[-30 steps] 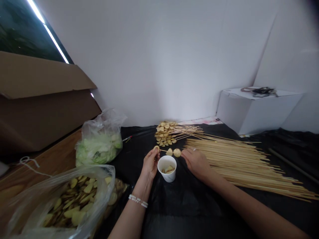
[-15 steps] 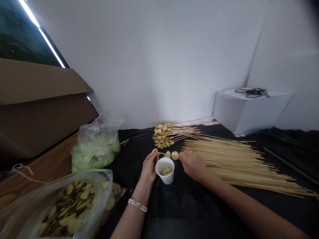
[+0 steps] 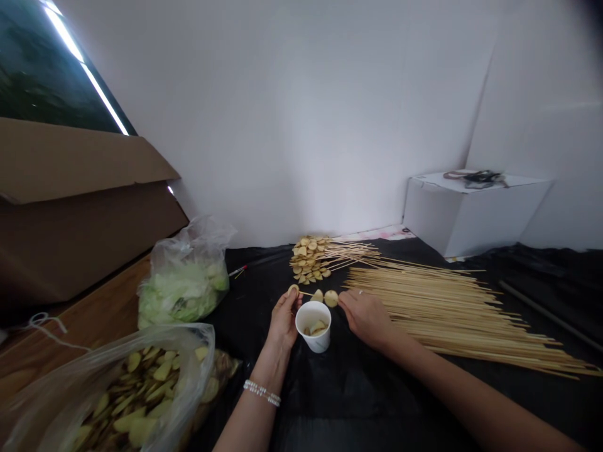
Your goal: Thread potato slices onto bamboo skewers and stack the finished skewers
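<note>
Between my hands, just behind a white paper cup point(image 3: 315, 339), runs a thin wooden skewer point(image 3: 306, 293) with potato slices point(image 3: 331, 298) on it. My left hand point(image 3: 285, 317) pinches a round potato slice point(image 3: 293, 289) at the skewer's left end. Closed at the right end is my right hand point(image 3: 365, 314), its fingers around the skewer beside the slices; the part inside the fist is hidden. A few potato pieces point(image 3: 316, 328) lie inside the cup. Farther back, potato skewers point(image 3: 308, 257) are heaped with their sticks pointing right.
Many bare skewers point(image 3: 452, 314) lie spread on the black sheet point(image 3: 292, 408) at right. An open plastic bag of potato slices point(image 3: 202, 376) is at front left, with a bag of cut greens point(image 3: 181, 289) behind it. A cardboard box point(image 3: 85, 232) and white box point(image 3: 433, 213) flank the sheet.
The hands, skewer and slices keep nearly the same arrangement. The whole view has shifted slightly, with things appearing a little lower.
</note>
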A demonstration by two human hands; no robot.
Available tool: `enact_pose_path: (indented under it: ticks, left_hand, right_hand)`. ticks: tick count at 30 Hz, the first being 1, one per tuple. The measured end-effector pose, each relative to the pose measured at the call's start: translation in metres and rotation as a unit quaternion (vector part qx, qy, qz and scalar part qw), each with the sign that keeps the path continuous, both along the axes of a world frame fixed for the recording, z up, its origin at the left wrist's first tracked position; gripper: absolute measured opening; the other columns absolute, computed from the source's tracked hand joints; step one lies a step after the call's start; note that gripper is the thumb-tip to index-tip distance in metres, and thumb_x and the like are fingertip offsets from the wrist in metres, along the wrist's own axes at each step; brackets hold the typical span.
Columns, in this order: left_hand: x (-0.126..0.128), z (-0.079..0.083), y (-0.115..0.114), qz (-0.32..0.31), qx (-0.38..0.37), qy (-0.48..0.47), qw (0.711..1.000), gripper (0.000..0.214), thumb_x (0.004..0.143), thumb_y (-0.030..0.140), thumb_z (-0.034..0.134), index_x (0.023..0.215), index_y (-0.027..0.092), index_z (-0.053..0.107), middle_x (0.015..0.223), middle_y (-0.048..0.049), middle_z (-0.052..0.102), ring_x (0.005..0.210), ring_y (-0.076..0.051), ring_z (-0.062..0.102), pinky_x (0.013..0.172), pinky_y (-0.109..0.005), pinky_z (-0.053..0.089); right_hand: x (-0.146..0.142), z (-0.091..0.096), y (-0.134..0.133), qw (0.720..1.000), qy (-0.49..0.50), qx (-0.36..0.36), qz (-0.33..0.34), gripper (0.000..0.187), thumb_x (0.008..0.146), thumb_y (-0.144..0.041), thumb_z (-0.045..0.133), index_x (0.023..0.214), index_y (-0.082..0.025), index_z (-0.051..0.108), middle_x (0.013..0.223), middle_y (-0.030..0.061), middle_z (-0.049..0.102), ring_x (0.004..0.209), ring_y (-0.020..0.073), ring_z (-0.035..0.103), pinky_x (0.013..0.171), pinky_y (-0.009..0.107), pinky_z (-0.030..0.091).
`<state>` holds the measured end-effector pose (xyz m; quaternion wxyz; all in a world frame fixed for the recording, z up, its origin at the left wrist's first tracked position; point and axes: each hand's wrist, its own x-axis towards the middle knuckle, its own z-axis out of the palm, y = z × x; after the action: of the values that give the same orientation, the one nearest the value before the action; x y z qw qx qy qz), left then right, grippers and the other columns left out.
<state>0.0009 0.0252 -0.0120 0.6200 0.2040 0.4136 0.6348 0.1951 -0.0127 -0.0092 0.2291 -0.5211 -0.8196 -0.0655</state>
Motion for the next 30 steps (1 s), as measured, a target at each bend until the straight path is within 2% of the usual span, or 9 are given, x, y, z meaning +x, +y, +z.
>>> enact_pose_path:
  ticks: [16,25,30]
  left_hand:
    - [-0.0011,0.0043,0.0004,0.008,-0.009,0.002,1.000,0.002,0.075,0.010,0.066,0.074,0.011,0.065,0.064,-0.0015,0.064,0.046,-0.004,0.052,0.045,-0.013,0.044]
    - [-0.0031,0.0057,0.0008,0.004,0.004,0.001,1.000,0.004,0.072,0.011,0.070,0.075,0.010,0.067,0.064,-0.0018,0.065,0.048,-0.003,0.052,0.047,-0.012,0.044]
    - [-0.0026,0.0050,0.0010,0.004,0.000,0.001,1.000,0.003,0.073,0.011,0.070,0.074,0.010,0.067,0.065,-0.0021,0.065,0.048,-0.003,0.052,0.047,-0.012,0.044]
  right_hand:
    - [0.0010,0.0034,0.0000,1.000,-0.004,0.009,-0.005,0.023,0.094,-0.019,0.036,0.085,-0.018,0.057,0.081,0.0038,0.062,0.078,0.0165,0.053,0.062,0.028,0.026]
    - [-0.0006,0.0055,0.0002,0.998,-0.023,-0.056,-0.008,0.022,0.094,-0.023,0.036,0.087,-0.019,0.057,0.076,0.0035,0.065,0.067,0.0152,0.056,0.057,0.029,0.024]
    - [0.0001,0.0048,0.0000,1.000,-0.009,-0.028,-0.009,0.022,0.094,-0.023,0.038,0.085,-0.019,0.058,0.078,0.0030,0.065,0.070,0.0155,0.056,0.058,0.028,0.024]
